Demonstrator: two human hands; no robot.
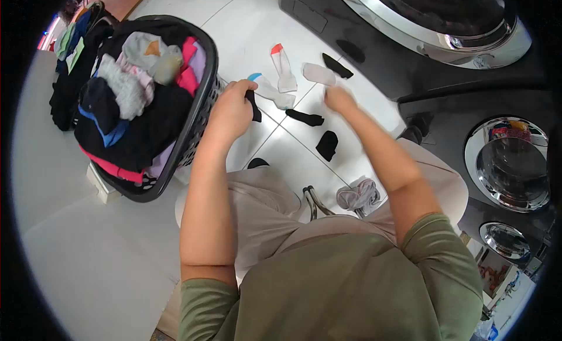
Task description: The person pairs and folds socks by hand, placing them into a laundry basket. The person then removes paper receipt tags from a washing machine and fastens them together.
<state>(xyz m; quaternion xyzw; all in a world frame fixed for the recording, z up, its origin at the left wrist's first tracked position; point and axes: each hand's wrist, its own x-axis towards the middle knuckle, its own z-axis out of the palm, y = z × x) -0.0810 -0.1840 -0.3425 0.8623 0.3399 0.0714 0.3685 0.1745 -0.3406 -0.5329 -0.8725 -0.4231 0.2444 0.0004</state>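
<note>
My left hand (233,109), beside the laundry basket's rim, pinches a black sock (254,106) that hangs below its fingers. Close to it lies a white sock with a blue end (272,94). Slightly blurred, my right hand (339,99) is closed at the lower edge of a pale grey-white sock (319,74); anything in its fingers is hidden. Around my hands on the floor are a white sock with a red end (283,68), a black sock (338,66) at the far right, another black sock (304,118) in the middle and a black folded sock (327,146) nearer me.
A black laundry basket (212,60) heaped with clothes stands at the left. Dark front-loading machines (351,48) line the right side. Between my legs are a grey bundle of cloth (360,196) and a metal stool leg (312,201). White tiles (263,145) cover the floor.
</note>
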